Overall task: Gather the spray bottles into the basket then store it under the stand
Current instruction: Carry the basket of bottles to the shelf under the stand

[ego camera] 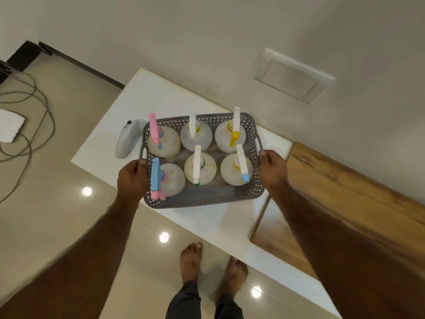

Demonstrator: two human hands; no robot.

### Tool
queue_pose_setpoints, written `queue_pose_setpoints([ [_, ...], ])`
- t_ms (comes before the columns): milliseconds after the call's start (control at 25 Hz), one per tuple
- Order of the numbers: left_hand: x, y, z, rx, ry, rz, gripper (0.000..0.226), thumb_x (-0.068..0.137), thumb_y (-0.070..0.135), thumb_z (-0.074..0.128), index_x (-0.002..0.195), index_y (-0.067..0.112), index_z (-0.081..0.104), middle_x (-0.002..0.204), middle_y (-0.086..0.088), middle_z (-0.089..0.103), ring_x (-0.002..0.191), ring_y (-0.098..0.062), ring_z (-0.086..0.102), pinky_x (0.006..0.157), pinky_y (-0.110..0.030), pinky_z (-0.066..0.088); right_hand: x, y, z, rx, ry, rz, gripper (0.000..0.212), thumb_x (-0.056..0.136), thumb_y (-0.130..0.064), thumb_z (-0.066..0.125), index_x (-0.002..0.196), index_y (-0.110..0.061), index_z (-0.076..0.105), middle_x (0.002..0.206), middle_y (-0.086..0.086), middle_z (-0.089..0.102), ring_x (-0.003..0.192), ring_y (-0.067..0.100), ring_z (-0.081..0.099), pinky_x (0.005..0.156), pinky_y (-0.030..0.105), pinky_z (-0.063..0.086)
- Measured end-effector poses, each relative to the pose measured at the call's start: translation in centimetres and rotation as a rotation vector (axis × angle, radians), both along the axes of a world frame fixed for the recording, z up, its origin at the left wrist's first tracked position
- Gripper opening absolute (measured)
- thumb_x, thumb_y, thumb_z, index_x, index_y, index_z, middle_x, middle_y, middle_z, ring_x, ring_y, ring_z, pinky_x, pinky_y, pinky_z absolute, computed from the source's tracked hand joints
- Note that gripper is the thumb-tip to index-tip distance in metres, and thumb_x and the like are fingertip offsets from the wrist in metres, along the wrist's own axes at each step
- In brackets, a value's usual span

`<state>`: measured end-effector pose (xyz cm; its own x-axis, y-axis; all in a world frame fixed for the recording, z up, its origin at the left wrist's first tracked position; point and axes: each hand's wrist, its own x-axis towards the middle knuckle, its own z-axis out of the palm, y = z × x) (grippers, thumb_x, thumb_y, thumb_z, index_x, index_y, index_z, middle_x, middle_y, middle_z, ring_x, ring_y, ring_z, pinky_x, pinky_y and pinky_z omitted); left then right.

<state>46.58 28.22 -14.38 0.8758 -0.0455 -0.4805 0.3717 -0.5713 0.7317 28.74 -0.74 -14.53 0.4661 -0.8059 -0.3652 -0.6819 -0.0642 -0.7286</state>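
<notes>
A grey perforated basket (202, 199) sits on the white stand top (161, 97) near its front edge. Several translucent spray bottles stand upright inside it in two rows, among them one with a pink trigger (153, 127), one with a yellow trigger (235, 132) and one with a blue trigger (155, 174). My left hand (133, 178) grips the basket's left handle. My right hand (272, 169) grips the right handle. Whether the basket rests on the stand or is slightly raised I cannot tell.
A grey oblong pouch (127, 140) lies on the stand just left of the basket. A wooden panel (345, 185) runs off to the right. A wall switch plate (293, 75) is behind. Cables (34, 111) trail over the tiled floor at left. My bare feet (211, 263) stand below.
</notes>
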Motion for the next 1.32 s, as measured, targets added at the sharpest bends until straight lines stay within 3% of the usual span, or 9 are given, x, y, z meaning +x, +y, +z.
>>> queue_pose_setpoints([
  [120,0.0,-0.3,-0.3,-0.053,0.004,0.050,0.026,0.105,0.031,0.055,0.101,0.011,0.070,0.094,-0.014,0.070,0.088,-0.029,0.065,0.080,-0.041,0.052,0.8,0.3,-0.4,-0.007,0.007,-0.067,0.028,0.103,-0.024,0.049,0.100,-0.005,0.069,0.097,0.010,0.072,0.094,0.030,0.065,0.086,0.045,0.054],
  [240,0.3,-0.2,0.0,-0.004,0.004,0.052,0.027,0.105,0.030,0.054,0.102,0.010,0.072,0.097,-0.015,0.072,0.090,-0.030,0.067,0.080,-0.042,0.054,0.8,0.4,-0.3,0.016,-0.003,-0.120,0.025,0.101,-0.018,0.051,0.101,-0.004,0.071,0.097,0.009,0.071,0.095,0.028,0.065,0.085,0.036,0.052],
  [480,-0.7,0.7,0.7,-0.016,-0.049,-0.016,0.019,0.103,0.028,0.057,0.092,0.020,0.070,0.099,-0.018,0.073,0.096,-0.042,0.070,0.094,-0.061,0.058,-0.7,1.6,1.5,-0.012,-0.080,-0.200,0.023,0.101,-0.013,0.053,0.099,-0.001,0.072,0.089,0.007,0.068,0.085,0.020,0.059,0.074,0.024,0.040],
  [640,-1.2,-0.8,2.0,-0.031,-0.081,-0.036,0.022,0.103,0.028,0.058,0.101,0.010,0.071,0.106,-0.026,0.073,0.095,-0.042,0.069,0.089,-0.055,0.058,-2.7,1.9,2.3,0.004,-0.194,-0.339,0.019,0.100,-0.019,0.056,0.089,-0.011,0.069,0.082,0.002,0.066,0.081,0.018,0.058,0.077,0.035,0.049],
  [760,-2.1,-2.3,3.2,-0.056,-0.124,-0.088,0.025,0.104,0.026,0.056,0.099,0.008,0.072,0.104,-0.027,0.073,0.091,-0.039,0.067,0.081,-0.048,0.054,-5.5,2.3,3.4,0.018,-0.211,-0.434,0.022,0.100,-0.021,0.056,0.089,-0.005,0.069,0.081,0.005,0.065,0.079,0.020,0.058,0.076,0.037,0.050],
  [1000,-8.6,-7.2,6.1,-0.095,-0.132,-0.285,0.022,0.105,0.027,0.055,0.097,0.013,0.071,0.098,-0.018,0.072,0.093,-0.037,0.068,0.087,-0.052,0.057,-16.5,2.4,5.6,-0.026,-0.265,-0.652,0.021,0.100,-0.018,0.056,0.088,-0.011,0.070,0.085,0.010,0.070,0.082,0.021,0.061,0.078,0.035,0.049],
  [1160,-17.0,-9.7,6.9,-0.148,-0.110,-0.415,0.021,0.106,0.018,0.053,0.101,0.006,0.070,0.099,-0.020,0.070,0.089,-0.032,0.062,0.076,-0.037,0.048,-27.0,2.9,6.8,-0.056,-0.282,-0.787,0.022,0.098,-0.017,0.057,0.087,-0.003,0.071,0.085,0.020,0.071,0.080,0.022,0.060,0.079,0.043,0.053],
  [1240,-22.9,-10.7,7.5,-0.142,-0.100,-0.503,0.025,0.106,0.017,0.054,0.107,0.000,0.071,0.100,-0.019,0.069,0.089,-0.031,0.061,0.074,-0.032,0.045,-33.8,3.9,7.4,-0.082,-0.305,-0.861,0.019,0.099,-0.013,0.058,0.090,-0.003,0.071,0.084,0.016,0.069,0.080,0.021,0.059,0.077,0.038,0.051],
  [1320,-29.2,-11.1,7.8,-0.157,-0.108,-0.583,0.022,0.103,0.018,0.056,0.104,0.003,0.072,0.101,-0.021,0.071,0.089,-0.033,0.062,0.075,-0.037,0.050,-41.2,5.4,7.7,-0.088,-0.293,-0.935,0.018,0.099,-0.015,0.059,0.092,-0.006,0.072,0.085,0.010,0.070,0.082,0.023,0.061,0.080,0.036,0.050],
])
